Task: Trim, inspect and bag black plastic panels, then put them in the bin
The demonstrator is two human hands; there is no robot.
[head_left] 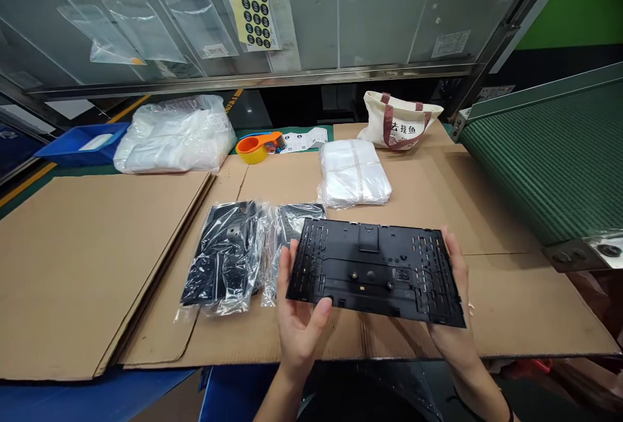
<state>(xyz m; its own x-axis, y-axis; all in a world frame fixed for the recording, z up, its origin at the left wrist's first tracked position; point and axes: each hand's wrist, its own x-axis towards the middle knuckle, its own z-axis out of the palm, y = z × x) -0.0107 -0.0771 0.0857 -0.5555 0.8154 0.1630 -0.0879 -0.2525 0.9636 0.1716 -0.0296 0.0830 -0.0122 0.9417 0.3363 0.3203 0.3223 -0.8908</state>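
Observation:
A black rectangular plastic panel (377, 269), with slots along both ends, is held up between my two hands above the cardboard-covered table. My left hand (299, 324) grips its left end, the thumb over the near edge and the fingers behind. Around the right end is my right hand (455, 305), its fingers along the side and partly hidden by the panel. Left of the panel lies a black part in a clear plastic bag (224, 256). Another bagged black part (296, 214) lies beside it, partly hidden behind the panel and my left hand.
A stack of clear bags (354, 172) lies behind the panel, near a cloth bag (399, 122) and a tape dispenser (256, 148). Cardboard sheets (92, 260) cover the left. A blue tray (80, 144) and plastic-wrapped bundle (175, 135) stand behind them. A green conveyor (549, 149) borders the right.

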